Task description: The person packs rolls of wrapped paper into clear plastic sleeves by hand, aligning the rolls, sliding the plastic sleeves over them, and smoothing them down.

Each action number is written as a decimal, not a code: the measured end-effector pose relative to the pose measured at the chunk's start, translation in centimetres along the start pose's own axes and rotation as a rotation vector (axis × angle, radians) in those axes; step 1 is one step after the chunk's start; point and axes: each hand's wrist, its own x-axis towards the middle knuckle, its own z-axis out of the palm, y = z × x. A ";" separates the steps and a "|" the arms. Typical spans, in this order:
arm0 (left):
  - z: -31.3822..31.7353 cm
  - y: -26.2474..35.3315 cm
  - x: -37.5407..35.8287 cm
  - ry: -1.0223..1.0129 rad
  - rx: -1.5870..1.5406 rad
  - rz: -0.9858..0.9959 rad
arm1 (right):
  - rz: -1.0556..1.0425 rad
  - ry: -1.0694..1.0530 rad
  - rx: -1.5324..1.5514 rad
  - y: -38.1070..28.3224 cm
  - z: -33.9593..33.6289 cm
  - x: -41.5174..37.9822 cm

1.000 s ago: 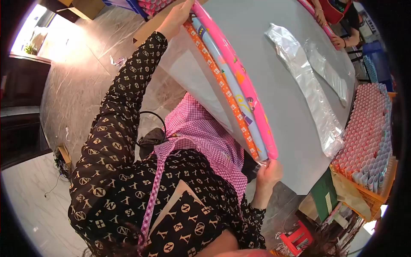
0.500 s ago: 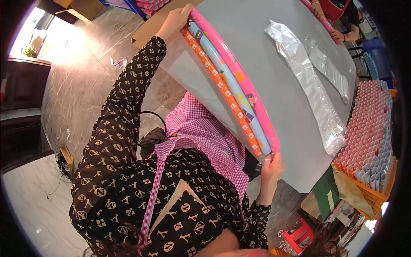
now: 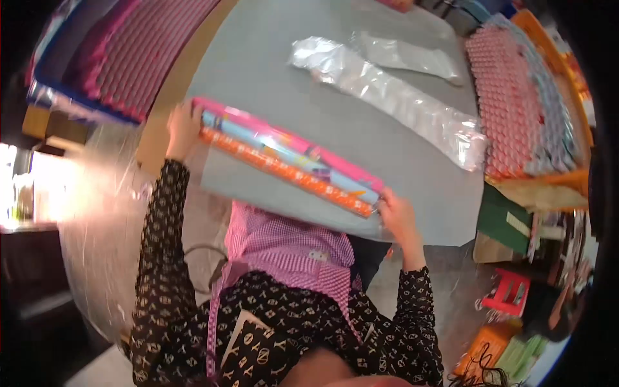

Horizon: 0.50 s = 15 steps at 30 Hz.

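Three rolls of wrapping paper lie side by side between my hands: a pink roll [image 3: 258, 124], a light blue patterned roll [image 3: 296, 160] and an orange roll with white figures [image 3: 280, 173]. Shine on them suggests a clear plastic sleeve around the set. My left hand [image 3: 184, 131] is closed around the left end, and my right hand [image 3: 396, 218] grips the right end. The bundle slants down to the right over the near side of the grey table [image 3: 271, 71]. Some fingers are hidden behind the rolls, and motion blurs the picture.
Clear plastic sleeves, a long stack [image 3: 400, 97] and a smaller one [image 3: 412, 58], lie farther back on the table. An orange crate [image 3: 541, 188] full of paper rolls stands at right; a blue bin [image 3: 61, 80] of pink rolls stands at left. A red stool [image 3: 507, 291] is at lower right.
The bundle has swung from a steep slant to a flatter one, its left end coming down and left. My view has turned, bringing the bin of pink rolls into sight.
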 end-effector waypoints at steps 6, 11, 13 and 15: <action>-2.3 5.2 -1.9 0.026 0.095 0.319 | -0.165 -0.091 -0.035 -1.2 -1.5 1.4; -4.7 15.9 -5.0 -0.335 -0.087 0.728 | -0.136 -0.122 -0.016 -2.1 -2.0 2.1; -4.4 19.3 -6.5 -0.415 -0.089 0.874 | -0.151 -0.131 -0.004 -1.9 -1.6 2.5; -3.7 21.7 -7.6 -0.435 -0.107 0.949 | -0.181 -0.121 -0.012 -2.0 -1.1 3.0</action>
